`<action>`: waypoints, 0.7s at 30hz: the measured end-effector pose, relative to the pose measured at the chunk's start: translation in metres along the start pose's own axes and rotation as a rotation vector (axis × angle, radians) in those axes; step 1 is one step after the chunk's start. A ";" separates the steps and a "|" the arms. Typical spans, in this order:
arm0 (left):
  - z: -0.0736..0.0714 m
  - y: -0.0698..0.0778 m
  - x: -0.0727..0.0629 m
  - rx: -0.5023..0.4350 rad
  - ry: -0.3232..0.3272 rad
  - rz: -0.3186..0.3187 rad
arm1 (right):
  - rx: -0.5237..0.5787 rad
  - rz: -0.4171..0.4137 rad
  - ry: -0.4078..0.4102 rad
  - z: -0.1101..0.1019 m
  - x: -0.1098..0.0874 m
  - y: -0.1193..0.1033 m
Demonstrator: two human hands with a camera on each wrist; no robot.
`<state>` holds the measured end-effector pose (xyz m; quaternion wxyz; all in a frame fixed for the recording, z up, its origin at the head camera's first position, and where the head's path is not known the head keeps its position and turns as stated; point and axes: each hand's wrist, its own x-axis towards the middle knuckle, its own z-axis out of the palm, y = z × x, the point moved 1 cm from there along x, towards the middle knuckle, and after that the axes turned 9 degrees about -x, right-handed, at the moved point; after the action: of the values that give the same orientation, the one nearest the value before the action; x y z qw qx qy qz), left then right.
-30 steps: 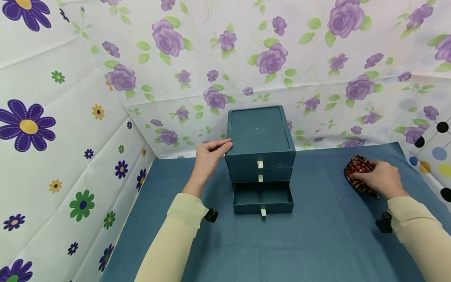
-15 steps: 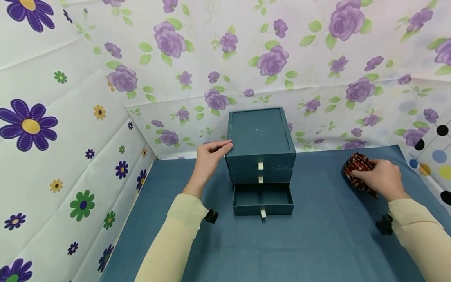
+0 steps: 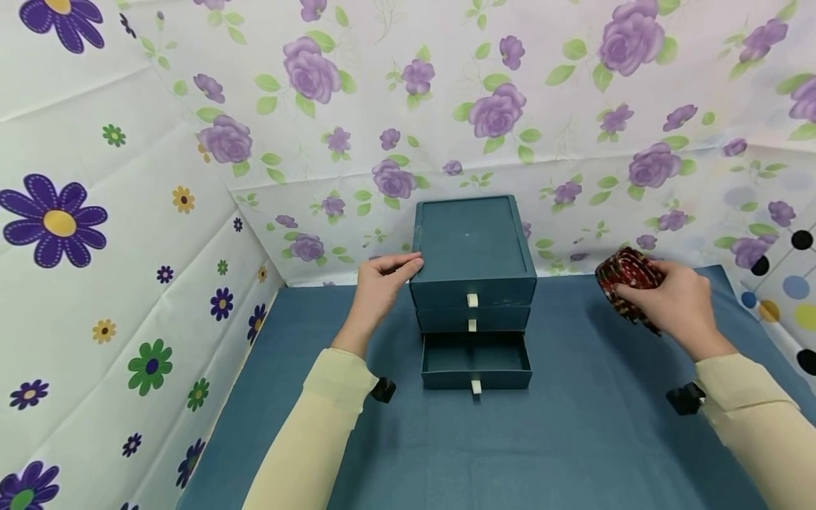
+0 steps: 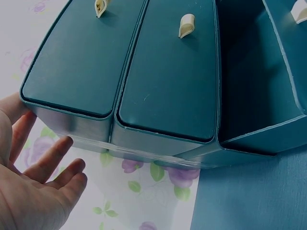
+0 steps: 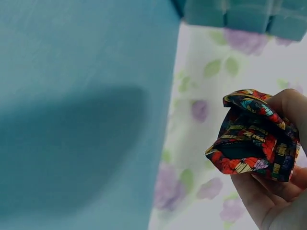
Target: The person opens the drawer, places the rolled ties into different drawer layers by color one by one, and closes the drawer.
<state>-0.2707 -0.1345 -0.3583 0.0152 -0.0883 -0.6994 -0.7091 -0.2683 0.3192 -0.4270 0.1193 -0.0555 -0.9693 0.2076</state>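
Observation:
A small dark teal drawer cabinet (image 3: pixel 472 241) stands at the back of the table, each drawer front bearing a cream pull tab. Its bottom drawer (image 3: pixel 475 379) is pulled out with a bare inside; the two drawers above are closed. My left hand (image 3: pixel 381 287) touches the cabinet's top left edge near the front corner, and in the left wrist view its lower fingers (image 4: pixel 56 155) spread away from the side. Off to the right, my right hand (image 3: pixel 685 304) pinches a rolled strip of patterned cloth (image 3: pixel 627 278) above the table. Red, black and yellow folds of the cloth (image 5: pixel 259 136) show in the right wrist view.
Blue cloth covers the table (image 3: pixel 542 446). A flower-print curtain (image 3: pixel 357 142) hangs right behind the cabinet, and another patterned sheet (image 3: pixel 127 297) borders the left side. A dotted sheet (image 3: pixel 784 283) is at the right edge.
My right hand has raised the rolled cloth off the table and brought it a little to the left. The left hand stays on the cabinet, and the drawers have not moved.

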 end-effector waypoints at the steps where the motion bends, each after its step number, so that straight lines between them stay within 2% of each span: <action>1: 0.000 0.000 0.000 0.000 0.000 0.000 | 0.006 -0.010 0.005 -0.002 -0.001 -0.005; 10: 0.001 0.001 0.000 -0.002 -0.003 0.003 | 0.085 -0.064 0.062 -0.018 -0.011 -0.053; 14: 0.001 0.001 -0.001 -0.005 0.001 -0.002 | 0.127 -0.100 0.117 -0.023 -0.017 -0.071; 18: 0.001 0.001 0.000 -0.010 0.002 -0.005 | 0.192 -0.170 0.238 -0.025 -0.025 -0.087; 21: 0.001 0.001 0.000 -0.007 0.005 -0.008 | 0.251 -0.279 0.371 -0.023 -0.030 -0.097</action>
<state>-0.2704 -0.1333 -0.3573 0.0138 -0.0836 -0.6973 -0.7117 -0.2393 0.2353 -0.3726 0.3284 0.0570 -0.8958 0.2940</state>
